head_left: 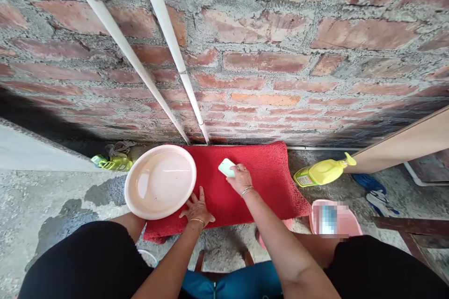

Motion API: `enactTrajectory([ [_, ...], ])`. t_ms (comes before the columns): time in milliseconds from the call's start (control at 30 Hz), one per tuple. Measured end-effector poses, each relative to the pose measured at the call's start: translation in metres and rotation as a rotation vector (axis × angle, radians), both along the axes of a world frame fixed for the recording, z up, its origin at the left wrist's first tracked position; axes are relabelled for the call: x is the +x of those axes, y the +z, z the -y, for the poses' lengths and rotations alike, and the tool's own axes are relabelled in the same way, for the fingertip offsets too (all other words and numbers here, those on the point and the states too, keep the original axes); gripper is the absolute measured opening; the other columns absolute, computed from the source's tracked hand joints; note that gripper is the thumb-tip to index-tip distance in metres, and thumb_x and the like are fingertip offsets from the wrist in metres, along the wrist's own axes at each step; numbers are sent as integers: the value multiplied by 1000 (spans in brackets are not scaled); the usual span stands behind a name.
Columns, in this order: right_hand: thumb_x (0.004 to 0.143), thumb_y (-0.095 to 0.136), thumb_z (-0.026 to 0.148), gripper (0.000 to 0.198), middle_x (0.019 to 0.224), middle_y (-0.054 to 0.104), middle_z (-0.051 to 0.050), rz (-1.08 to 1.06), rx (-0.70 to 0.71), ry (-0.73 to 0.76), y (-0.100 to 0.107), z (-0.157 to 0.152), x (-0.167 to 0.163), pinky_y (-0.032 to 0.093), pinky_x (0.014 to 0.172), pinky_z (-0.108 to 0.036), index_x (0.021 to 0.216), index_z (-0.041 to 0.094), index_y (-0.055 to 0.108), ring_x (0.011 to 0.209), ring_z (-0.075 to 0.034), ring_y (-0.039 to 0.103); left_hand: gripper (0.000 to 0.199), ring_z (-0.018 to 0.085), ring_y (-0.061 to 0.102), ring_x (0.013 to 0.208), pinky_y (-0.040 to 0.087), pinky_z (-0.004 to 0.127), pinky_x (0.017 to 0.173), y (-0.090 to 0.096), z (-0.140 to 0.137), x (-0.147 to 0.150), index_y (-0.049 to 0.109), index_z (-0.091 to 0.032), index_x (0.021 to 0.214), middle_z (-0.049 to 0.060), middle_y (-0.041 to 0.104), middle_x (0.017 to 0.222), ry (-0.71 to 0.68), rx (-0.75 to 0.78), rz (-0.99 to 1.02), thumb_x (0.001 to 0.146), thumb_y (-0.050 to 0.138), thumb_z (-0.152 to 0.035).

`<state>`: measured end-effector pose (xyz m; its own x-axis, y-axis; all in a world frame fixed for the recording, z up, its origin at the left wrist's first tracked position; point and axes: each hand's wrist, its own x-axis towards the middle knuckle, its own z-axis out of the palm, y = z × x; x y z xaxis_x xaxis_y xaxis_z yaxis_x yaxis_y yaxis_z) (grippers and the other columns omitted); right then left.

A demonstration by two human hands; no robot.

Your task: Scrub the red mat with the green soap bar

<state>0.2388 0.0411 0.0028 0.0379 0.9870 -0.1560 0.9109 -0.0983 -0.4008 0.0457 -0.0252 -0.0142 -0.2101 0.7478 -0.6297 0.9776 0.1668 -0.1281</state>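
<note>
A red pile mat (210, 196) lies spread out in front of me, its right edge drooping. Flat on its near side, fingers spread, rests my left hand (198, 210), just right of the basin. My right hand (241, 179) is closed around a pale green rounded block (226, 167), which is against the middle of the mat. Whether the block is a bar of soap or a brush cannot be made out, and its underside is hidden. A pale pink basin (189, 187) holding clear water stands on the mat's left part.
A yellow pump bottle (321, 173) is right of the mat, above a pink tub (352, 219) with blurred contents. Another yellow-green bottle (119, 163) lies left, near a rag. White pipes (171, 46) run down the brick wall (263, 60). Wet patches mark the concrete floor.
</note>
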Motion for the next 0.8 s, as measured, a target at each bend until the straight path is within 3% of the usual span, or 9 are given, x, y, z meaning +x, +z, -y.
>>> enactTrajectory([
  [100, 68, 70, 35, 42, 107, 53, -5, 11, -28, 50, -2, -3, 1, 39, 87, -32, 108, 27, 61, 96, -20, 51, 136, 48, 11, 134, 37, 71, 80, 0, -1, 1, -10, -31, 146, 20, -5, 153, 13, -17, -8, 45, 80, -41],
  [200, 67, 71, 33, 39, 103, 54, -3, -27, -19, -52, -5, 3, 55, 40, 86, -31, 104, 26, 62, 92, -18, 53, 137, 48, 12, 134, 37, 71, 80, 1, -2, 2, -12, -31, 145, 19, -6, 154, 18, -28, -2, 44, 80, -41],
  [367, 65, 70, 40, 43, 105, 52, -5, -2, -73, -524, -1, 37, 168, 44, 84, -34, 105, 24, 62, 87, -20, 57, 135, 48, 12, 134, 38, 70, 80, 2, -1, 1, -10, -31, 146, 18, -3, 154, 11, -19, 14, 45, 80, -42],
  [467, 68, 67, 46, 47, 104, 53, -9, 101, -138, -802, 7, 54, 194, 43, 83, -40, 107, 22, 61, 88, -25, 57, 136, 49, 12, 133, 38, 70, 80, 1, 0, 0, -10, -31, 146, 19, -1, 154, 10, -13, 20, 44, 80, -43],
  [567, 67, 68, 46, 48, 105, 53, -10, 90, -85, -798, 10, 51, 175, 42, 85, -40, 107, 20, 61, 91, -26, 56, 137, 49, 13, 133, 39, 69, 79, -2, 0, 0, -10, -31, 146, 19, 1, 153, 10, -3, 24, 43, 80, -43],
  [700, 66, 68, 40, 44, 106, 53, -6, -46, 49, -440, 2, 19, 93, 41, 87, -34, 105, 22, 60, 93, -21, 55, 138, 49, 11, 133, 40, 69, 79, -3, 1, 0, -9, -31, 146, 19, 0, 153, 4, 12, 11, 42, 81, -43],
  [800, 67, 69, 35, 39, 104, 53, -4, -64, 56, -160, -2, -10, 18, 40, 88, -32, 104, 24, 61, 94, -20, 52, 140, 49, 12, 133, 39, 70, 79, -3, 1, 1, -10, -31, 146, 19, 2, 153, 4, -3, 3, 40, 81, -43],
])
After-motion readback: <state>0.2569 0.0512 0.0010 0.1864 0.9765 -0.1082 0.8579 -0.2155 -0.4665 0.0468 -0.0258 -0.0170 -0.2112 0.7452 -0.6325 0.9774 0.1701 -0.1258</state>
